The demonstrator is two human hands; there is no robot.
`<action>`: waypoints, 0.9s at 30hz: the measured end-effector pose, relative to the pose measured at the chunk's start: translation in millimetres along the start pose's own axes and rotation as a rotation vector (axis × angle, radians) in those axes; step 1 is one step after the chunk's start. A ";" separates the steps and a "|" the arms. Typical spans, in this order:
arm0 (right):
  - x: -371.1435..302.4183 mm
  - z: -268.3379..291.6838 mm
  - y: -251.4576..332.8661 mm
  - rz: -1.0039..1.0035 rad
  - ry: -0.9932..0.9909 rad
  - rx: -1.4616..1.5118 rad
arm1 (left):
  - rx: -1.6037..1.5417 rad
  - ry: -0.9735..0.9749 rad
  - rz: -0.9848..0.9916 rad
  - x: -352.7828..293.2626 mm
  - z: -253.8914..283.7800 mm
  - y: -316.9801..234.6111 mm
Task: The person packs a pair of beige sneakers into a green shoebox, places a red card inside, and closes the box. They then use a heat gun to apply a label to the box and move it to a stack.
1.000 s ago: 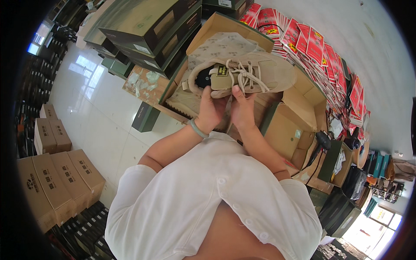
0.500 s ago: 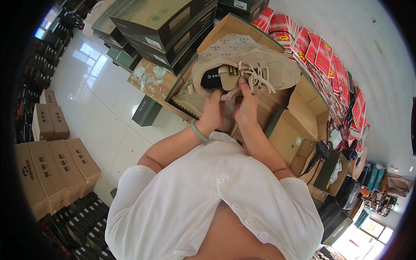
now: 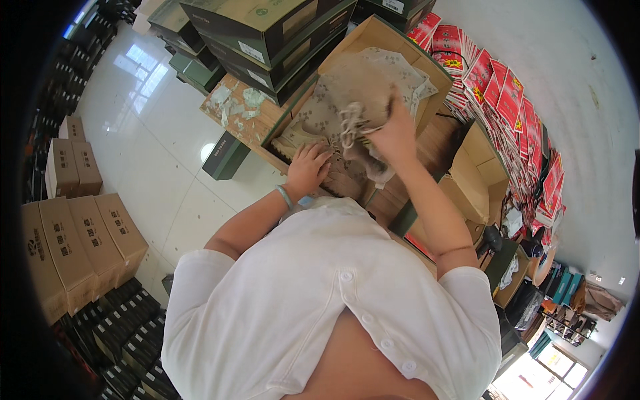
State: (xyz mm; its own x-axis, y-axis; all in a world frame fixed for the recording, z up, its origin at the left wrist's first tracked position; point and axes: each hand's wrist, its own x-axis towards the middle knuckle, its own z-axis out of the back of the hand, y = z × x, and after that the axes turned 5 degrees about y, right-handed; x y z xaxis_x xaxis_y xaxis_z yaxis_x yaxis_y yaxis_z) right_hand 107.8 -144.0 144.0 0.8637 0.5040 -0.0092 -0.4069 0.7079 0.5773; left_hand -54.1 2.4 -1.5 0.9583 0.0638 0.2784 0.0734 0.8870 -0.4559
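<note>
Blurred shoe (image 3: 360, 93), right hand (image 3: 398, 135) gripping; shoebox (image 3: 365, 37)

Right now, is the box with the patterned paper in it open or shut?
Open: the box shows its brown inside, with the patterned paper uncovered.

The one view looks steeply down from the wearer's head through a wide fisheye lens, the white shirt (image 3: 280, 293) close below, the left hand (image 3: 309, 168) and right hand (image 3: 396, 137) farther off, the floor (image 3: 143, 150) well beyond.
</note>
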 end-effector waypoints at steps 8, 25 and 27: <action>35.6 -128.1 -25.9 -0.225 0.276 -0.414 | -0.008 0.112 0.055 -0.8 -18.4 9.6; 12.4 -170.1 -38.3 -0.227 0.299 -0.371 | 0.100 0.188 0.040 8.1 -20.8 6.8; 9.3 -144.6 -26.8 -0.263 0.342 -0.133 | 0.133 0.248 0.020 8.5 -19.7 12.8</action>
State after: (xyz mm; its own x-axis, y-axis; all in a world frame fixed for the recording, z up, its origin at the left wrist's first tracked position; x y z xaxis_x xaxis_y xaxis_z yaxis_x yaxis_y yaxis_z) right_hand 83.7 -86.7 10.4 0.8041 0.4171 -0.4237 -0.2408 0.8800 0.4094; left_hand -39.5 5.3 -21.6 0.9987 -0.0176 0.0478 0.0328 0.9399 -0.3399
